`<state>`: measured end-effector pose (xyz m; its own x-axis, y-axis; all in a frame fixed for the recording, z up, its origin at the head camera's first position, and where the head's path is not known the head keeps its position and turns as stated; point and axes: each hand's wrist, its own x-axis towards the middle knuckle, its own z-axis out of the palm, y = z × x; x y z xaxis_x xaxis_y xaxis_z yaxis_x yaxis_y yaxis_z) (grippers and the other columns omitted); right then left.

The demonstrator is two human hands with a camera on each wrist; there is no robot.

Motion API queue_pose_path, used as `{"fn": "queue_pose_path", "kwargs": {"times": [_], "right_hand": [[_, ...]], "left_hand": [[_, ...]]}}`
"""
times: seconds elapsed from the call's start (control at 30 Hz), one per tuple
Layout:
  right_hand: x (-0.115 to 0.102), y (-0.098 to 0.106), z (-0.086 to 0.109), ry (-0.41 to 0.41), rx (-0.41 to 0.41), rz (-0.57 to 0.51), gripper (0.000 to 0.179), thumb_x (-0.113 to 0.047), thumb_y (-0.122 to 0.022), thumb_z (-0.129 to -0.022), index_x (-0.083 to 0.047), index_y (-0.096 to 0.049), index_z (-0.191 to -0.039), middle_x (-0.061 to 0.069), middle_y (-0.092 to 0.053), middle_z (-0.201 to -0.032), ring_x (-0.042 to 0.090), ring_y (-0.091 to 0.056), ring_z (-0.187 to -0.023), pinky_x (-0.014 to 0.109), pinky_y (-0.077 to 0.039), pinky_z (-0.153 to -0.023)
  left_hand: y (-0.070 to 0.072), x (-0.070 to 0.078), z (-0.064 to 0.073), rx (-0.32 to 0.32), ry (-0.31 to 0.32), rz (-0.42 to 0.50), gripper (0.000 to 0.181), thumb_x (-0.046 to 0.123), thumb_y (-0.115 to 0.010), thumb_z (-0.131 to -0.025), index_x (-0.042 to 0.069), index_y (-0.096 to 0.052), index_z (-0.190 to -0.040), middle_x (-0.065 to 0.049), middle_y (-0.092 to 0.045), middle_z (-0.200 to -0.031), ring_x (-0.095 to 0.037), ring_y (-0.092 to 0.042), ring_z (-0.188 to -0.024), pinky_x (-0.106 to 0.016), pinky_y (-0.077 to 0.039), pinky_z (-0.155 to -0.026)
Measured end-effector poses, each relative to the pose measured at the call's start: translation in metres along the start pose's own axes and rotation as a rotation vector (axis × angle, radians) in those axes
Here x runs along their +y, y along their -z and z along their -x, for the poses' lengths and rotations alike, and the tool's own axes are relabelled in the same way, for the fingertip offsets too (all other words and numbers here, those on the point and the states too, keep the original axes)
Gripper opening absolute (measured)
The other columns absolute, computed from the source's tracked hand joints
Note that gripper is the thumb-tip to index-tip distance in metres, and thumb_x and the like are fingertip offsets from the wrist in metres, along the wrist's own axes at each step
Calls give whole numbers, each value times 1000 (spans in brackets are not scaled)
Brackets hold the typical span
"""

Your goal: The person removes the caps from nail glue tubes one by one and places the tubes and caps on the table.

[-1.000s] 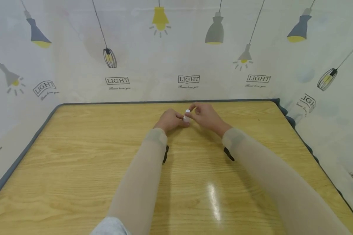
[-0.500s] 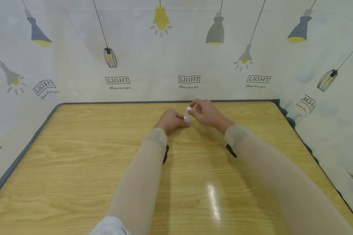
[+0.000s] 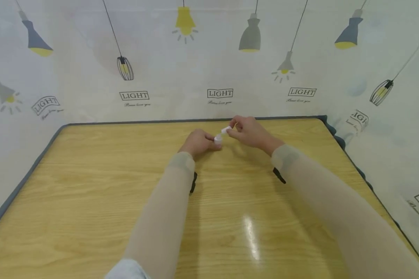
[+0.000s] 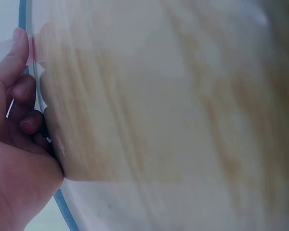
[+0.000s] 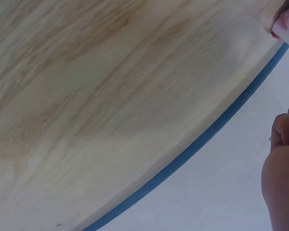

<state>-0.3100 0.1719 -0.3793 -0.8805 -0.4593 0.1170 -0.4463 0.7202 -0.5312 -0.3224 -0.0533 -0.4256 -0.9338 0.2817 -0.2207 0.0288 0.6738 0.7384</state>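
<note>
Both hands meet over the far middle of the wooden table [image 3: 90, 186]. My left hand [image 3: 209, 142] rests on the table and grips a small white piece [image 3: 218, 138] between its fingertips. My right hand [image 3: 234, 130] is lifted a little and pinches a second small white piece [image 3: 226, 130], tilted, just up and right of the first. The two pieces look apart. In the left wrist view the left hand's fingers [image 4: 24, 120] are curled, with a pale piece [image 4: 5, 48] by the thumb. The right wrist view shows only a fingertip [image 5: 288, 19] and knuckles at the frame's edge.
A grey-blue border [image 3: 143, 121] runs along the table's far and side edges. A white cloth printed with lamps [image 3: 220, 77] stands as a wall behind and to both sides. Pale sleeves cover both forearms, and a black strap [image 3: 193, 182] shows at each wrist.
The right hand has lifted and drawn its white piece up and to the right, away from the piece in the left hand. The left hand has stayed in place.
</note>
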Motion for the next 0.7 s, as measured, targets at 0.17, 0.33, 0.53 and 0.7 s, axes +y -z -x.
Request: {"fn": "queue_pose_path", "kwargs": {"times": [0.17, 0.33, 0.53, 0.7], "right_hand": [[4, 3, 0, 26, -85, 106, 22, -28, -70, -102, -7, -68, -109, -2, -45, -63, 13, -36, -56, 28, -33, -56], [11, 1, -1, 58, -213, 204, 24, -28, -70, -101, -7, -70, -111, 0, -54, -70, 14, -43, -61, 29, -37, -57], [9, -5, 1, 71, -273, 221, 26, -27, -70, -102, -5, -70, -115, 0, -54, -70, 13, -43, -61, 28, -38, -56], [9, -6, 3, 87, -243, 198, 25, -25, -69, -102, -4, -68, -114, 0, -53, -68, 13, -42, -59, 29, -37, -56]], "left_hand": [[4, -3, 2, -6, -26, 10, 39, 39, -88, -89, 16, -82, -119, -3, -78, -128, -22, -65, -115, -44, -50, -113], [5, -5, 3, -13, 1, 29, 41, 38, -88, -88, 17, -81, -122, -2, -75, -134, -21, -63, -119, -43, -48, -116], [7, -5, 5, -33, -7, 48, 46, 38, -86, -91, 15, -77, -129, -4, -72, -140, -25, -62, -128, -46, -45, -120], [8, -3, 6, -38, -6, 55, 52, 40, -85, -92, 13, -73, -136, -6, -69, -146, -26, -60, -136, -46, -43, -123]]}}
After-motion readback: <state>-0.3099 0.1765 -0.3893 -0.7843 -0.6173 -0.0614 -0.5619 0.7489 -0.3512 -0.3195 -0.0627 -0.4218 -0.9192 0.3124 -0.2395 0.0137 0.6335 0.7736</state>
